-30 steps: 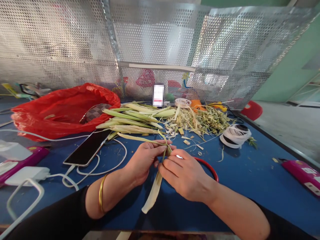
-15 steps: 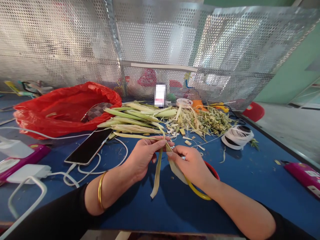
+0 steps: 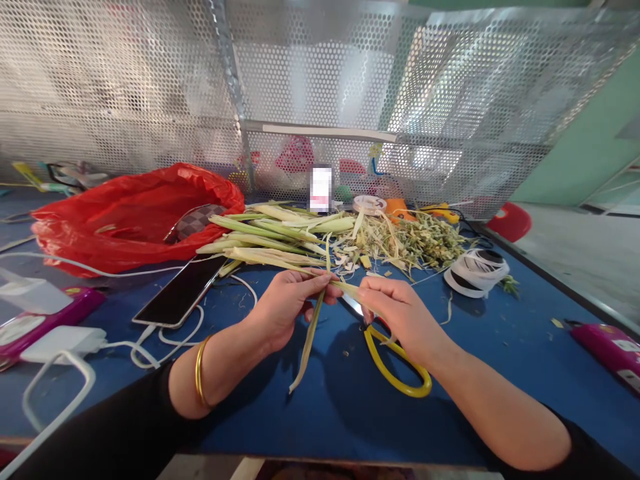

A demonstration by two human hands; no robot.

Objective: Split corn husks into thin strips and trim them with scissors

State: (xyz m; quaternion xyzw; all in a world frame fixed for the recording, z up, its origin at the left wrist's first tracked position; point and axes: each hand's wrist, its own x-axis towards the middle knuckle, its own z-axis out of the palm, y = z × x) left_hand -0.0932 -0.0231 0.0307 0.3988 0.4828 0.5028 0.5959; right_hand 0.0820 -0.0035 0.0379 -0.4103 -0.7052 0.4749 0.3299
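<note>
Two hands held one pale green leaf strip just above the blue table, in front of the stalk pile. The left hand was closed on the strip near its top, thumb against fingers, and the long loose end hung down from there toward the table. The right hand pinched a second thin part of the leaf and was drawn a little to the right, so the leaf seemed to be in splitting along its length.

To do this step well, I think the pull should be slow and follow the fibre, with the left hand kept close to the split point, otherwise the strip may tear across.

The exact split point was covered by the fingers. The scissors lay on the table under the right hand; only one yellow handle was clear, and the blades were mostly hidden. Behind the stalks lay a heap of trimmings; farther left were a phone and a red bag. Things behind the mesh wall were too blurred to name.
</note>
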